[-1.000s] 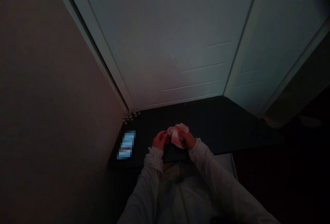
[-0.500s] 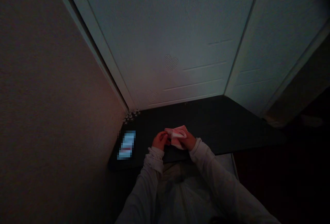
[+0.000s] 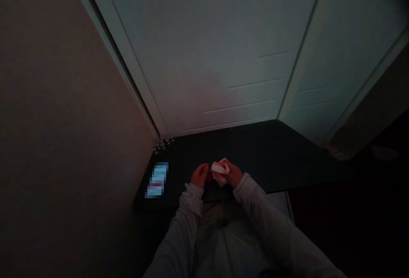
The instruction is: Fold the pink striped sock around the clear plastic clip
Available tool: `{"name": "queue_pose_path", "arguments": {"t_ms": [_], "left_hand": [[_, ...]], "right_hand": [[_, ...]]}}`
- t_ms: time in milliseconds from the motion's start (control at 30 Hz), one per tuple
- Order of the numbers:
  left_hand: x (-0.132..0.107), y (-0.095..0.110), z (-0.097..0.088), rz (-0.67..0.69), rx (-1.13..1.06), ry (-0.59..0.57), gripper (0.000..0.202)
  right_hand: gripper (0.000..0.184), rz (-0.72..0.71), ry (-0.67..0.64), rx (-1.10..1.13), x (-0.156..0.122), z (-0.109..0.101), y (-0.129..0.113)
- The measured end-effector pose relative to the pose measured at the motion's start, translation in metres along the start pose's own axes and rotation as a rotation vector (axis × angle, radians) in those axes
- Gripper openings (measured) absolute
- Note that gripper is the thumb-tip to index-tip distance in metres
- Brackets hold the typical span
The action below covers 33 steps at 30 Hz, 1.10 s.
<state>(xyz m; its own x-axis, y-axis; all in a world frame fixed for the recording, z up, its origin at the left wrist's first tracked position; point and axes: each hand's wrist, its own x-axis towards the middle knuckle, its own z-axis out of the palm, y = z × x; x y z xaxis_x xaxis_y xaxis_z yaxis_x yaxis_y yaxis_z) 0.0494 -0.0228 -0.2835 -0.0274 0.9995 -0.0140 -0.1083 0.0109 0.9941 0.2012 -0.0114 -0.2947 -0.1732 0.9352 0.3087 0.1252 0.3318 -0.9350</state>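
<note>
A crumpled pinkish-white cloth (image 3: 220, 169) is bunched in my right hand (image 3: 234, 173), whose fingers are closed around its right side. Just left of the cloth, my left hand (image 3: 200, 175) has its fingers curled in a pinch. Something small and dark seems to be at those fingertips, but the dim light hides what it is. Both hands are above the front part of a dark table (image 3: 255, 154).
A lit phone (image 3: 157, 180), its screen blurred, lies at the table's left end. Several small shiny objects (image 3: 162, 143) cluster in the back left corner. White panels (image 3: 243, 56) rise behind the table, and a wall (image 3: 79, 120) stands close on the left.
The cloth has been drawn in more tightly around my right hand, and its left corner no longer reaches my left fingers. Both hands stay in nearly the same place.
</note>
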Motion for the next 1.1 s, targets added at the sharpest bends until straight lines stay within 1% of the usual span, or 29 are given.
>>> {"name": "queue_pose_path", "arguments": {"t_ms": [167,533,767,900,1100], "left_hand": [[0.0,0.0,-0.002,-0.022,-0.026,0.011,0.046],[0.009,-0.005,-0.006,-0.015,-0.05,0.05,0.049],[0.01,-0.005,-0.007,-0.019,-0.073,0.061,0.047],[0.009,-0.004,-0.006,-0.026,-0.072,0.061,0.046],[0.01,-0.007,-0.007,-0.019,-0.069,0.071,0.045]], "right_hand": [[0.016,-0.028,0.005,-0.004,0.003,0.0,0.004],[0.014,-0.1,0.027,0.025,0.009,-0.002,0.003],[0.01,-0.06,0.026,0.029,0.006,-0.001,0.004],[0.013,-0.036,0.035,0.038,0.004,0.0,0.007],[0.018,-0.035,0.066,0.036,0.005,-0.003,0.006]]}}
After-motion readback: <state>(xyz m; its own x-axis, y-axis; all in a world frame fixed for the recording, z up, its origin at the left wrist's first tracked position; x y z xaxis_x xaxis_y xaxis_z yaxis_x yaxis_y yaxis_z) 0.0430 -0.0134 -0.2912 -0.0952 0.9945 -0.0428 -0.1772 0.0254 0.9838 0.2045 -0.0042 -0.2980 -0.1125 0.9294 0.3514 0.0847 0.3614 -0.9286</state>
